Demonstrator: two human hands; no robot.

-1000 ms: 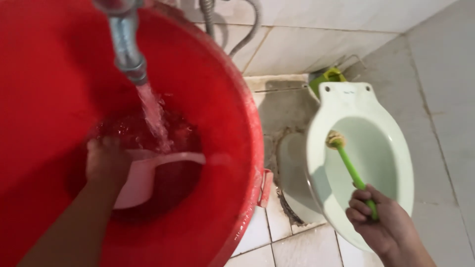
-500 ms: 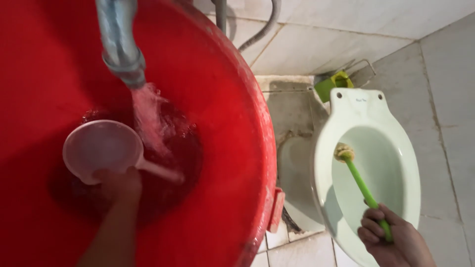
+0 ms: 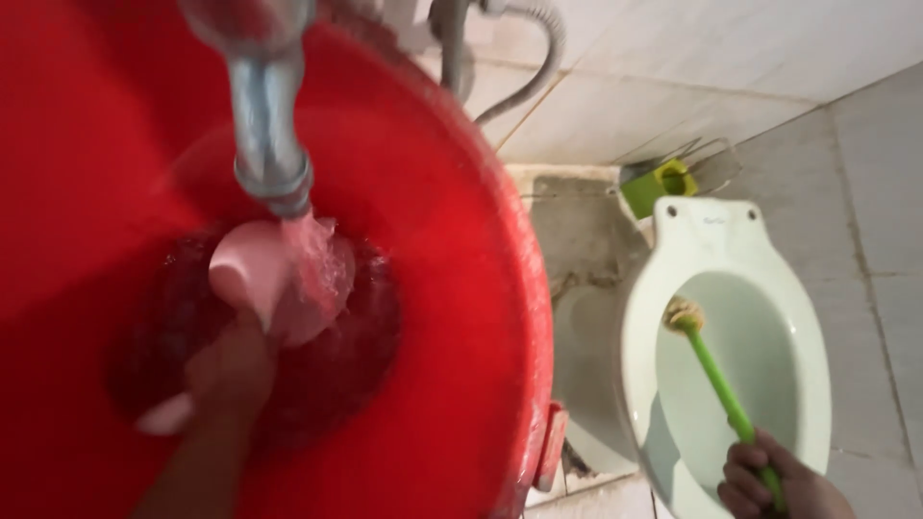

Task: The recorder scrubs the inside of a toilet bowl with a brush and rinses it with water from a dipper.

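Your left hand (image 3: 231, 370) grips the pink dipper (image 3: 274, 279) inside the red tub (image 3: 461, 288); hold its mouth squarely under the tap (image 3: 271, 144) stream. Your right hand (image 3: 774, 485), closed around the green toilet brush (image 3: 716, 380), should keep the bristles inside the toilet bowl (image 3: 817, 356).

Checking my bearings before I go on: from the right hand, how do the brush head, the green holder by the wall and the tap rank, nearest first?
From the right hand, in the head view:
1. Brush head, up the green handle, inside the toilet bowl.
2. Green holder, behind the toilet, by the wall.
3. Tap, far left, over the red tub.
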